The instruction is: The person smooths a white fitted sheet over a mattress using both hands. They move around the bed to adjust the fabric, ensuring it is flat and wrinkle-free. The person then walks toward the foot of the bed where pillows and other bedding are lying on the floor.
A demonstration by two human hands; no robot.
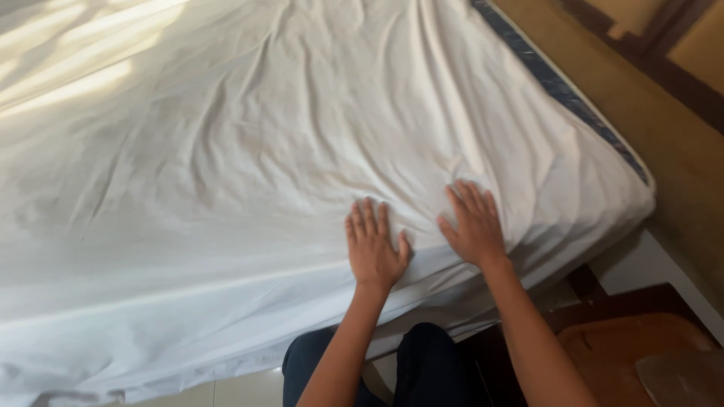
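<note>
Left hand and right hand lie flat, palms down, fingers extended and slightly spread, holding nothing. Both press on the wrinkled white sheet near the mattress corner, side by side

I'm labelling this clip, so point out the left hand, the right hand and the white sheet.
left hand (373, 249), head view, back of the hand.
right hand (473, 226), head view, back of the hand.
white sheet (226, 166), head view, wrinkled middle area.
</note>
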